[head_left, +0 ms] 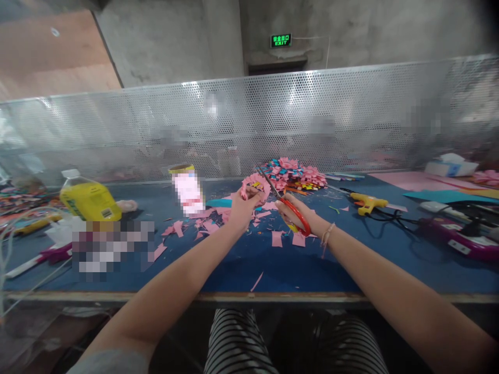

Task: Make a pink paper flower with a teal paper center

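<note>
In the middle of the head view my left hand (pixel 246 209) pinches a curled pink paper piece (pixel 259 186), with a bit of yellow showing inside it. My right hand (pixel 293 209) is closed around red-handled scissors (pixel 302 217). Their blades (pixel 268 182) point up and to the left, close beside the pink paper; whether they touch it I cannot tell. Pink paper scraps (pixel 210 227) lie scattered under and around both hands. Behind them rises a heap of pink, blue and orange paper pieces (pixel 290 174).
A yellow glue gun (pixel 367 203) with a black cord lies at right, near a purple device (pixel 456 236). Pink paper sheets (pixel 409 182) are behind it. At left stand a yellow-liquid bottle (pixel 91 200) and a phone-like lit screen (pixel 187 192). A perforated metal panel (pixel 249 114) closes the table's back.
</note>
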The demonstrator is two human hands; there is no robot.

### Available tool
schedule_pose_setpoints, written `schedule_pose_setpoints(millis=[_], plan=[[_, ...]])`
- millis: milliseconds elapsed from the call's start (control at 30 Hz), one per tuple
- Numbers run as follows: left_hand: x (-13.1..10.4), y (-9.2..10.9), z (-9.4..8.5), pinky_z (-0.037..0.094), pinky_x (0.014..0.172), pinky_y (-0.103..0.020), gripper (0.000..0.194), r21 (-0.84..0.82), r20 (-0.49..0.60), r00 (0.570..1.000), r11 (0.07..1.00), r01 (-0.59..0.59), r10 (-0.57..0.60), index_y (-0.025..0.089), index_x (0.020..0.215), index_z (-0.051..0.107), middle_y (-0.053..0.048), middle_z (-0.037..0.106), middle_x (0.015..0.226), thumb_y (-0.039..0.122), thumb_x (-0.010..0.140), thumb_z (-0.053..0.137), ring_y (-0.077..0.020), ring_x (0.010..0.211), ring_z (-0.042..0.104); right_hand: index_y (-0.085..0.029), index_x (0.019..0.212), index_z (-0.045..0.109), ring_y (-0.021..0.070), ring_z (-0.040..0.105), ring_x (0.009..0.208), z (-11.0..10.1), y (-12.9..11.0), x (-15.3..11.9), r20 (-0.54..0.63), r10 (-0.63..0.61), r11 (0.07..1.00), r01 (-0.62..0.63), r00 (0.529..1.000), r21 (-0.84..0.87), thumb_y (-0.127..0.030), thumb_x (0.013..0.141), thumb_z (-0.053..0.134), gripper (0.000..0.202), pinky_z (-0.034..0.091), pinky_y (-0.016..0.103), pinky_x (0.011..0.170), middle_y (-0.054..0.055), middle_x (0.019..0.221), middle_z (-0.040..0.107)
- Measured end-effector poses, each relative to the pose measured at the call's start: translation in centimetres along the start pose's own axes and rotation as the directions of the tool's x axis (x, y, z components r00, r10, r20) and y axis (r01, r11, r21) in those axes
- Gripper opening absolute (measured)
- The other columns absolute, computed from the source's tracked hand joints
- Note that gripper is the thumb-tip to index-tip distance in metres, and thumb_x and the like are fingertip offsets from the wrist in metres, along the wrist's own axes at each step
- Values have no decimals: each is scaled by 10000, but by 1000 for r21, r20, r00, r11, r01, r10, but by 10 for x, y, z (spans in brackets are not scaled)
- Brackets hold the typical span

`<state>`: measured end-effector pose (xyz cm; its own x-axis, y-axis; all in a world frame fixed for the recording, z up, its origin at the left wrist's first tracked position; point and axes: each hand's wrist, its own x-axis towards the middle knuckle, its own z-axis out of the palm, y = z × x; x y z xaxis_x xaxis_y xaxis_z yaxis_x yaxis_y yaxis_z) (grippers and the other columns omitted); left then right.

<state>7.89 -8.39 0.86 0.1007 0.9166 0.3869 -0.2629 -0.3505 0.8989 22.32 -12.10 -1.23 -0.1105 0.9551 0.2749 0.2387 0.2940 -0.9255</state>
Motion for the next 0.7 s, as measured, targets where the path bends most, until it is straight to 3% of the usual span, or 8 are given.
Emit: schedule_pose_setpoints(millis=[133,233,367,533,633,700], plan=[[4,-1,-2,483,542,-260,191,17,-42,999,1000,17,-16,155,648,496,21,549,591,166,553,661,-81,502,524,-233,733,299,61,338,371,-6,3,4,-21,5,999,-6,1000,-40,-511,698,529,363,291,212,361,-83,509,356],[7,-3,-4,476,534,-259,209,28,-56,998,999,27,-26,160,672,480,8,579,607,109,538,632,-102,533,557,-226,753,330,69,347,382,-12,9,10,-115,-17,994,4,993,-108,-512,688,538,360,298,218,368,-79,499,358],[6,-3,-5,455,505,-248,265,95,85,995,994,47,-56,165,721,484,4,601,582,92,515,633,-119,532,571,-216,744,341,70,351,401,-20,6,13,-254,-53,996,32,966,-88,-541,681,523,378,298,232,383,-61,532,401],[-1,-4,-5,431,484,-246,377,224,347,922,970,97,-172,173,856,523,7,611,561,97,507,644,-109,478,542,-221,744,318,66,367,420,-26,-9,9,-242,-16,997,35,970,75,-491,618,606,415,290,227,401,-55,572,464],[-4,-11,-6,439,534,-251,428,270,368,911,959,84,-184,188,900,528,14,617,565,103,501,656,-125,534,579,-218,735,324,75,409,437,-26,-12,9,-218,47,995,-26,975,98,-351,561,683,421,291,222,407,-64,558,454],[-4,-15,-6,442,538,-261,394,237,295,949,971,40,-111,189,851,553,26,600,527,103,483,662,-136,517,585,-214,726,332,78,424,437,-24,-13,10,-198,76,994,-59,977,89,-245,564,673,379,308,225,418,-65,552,463]])
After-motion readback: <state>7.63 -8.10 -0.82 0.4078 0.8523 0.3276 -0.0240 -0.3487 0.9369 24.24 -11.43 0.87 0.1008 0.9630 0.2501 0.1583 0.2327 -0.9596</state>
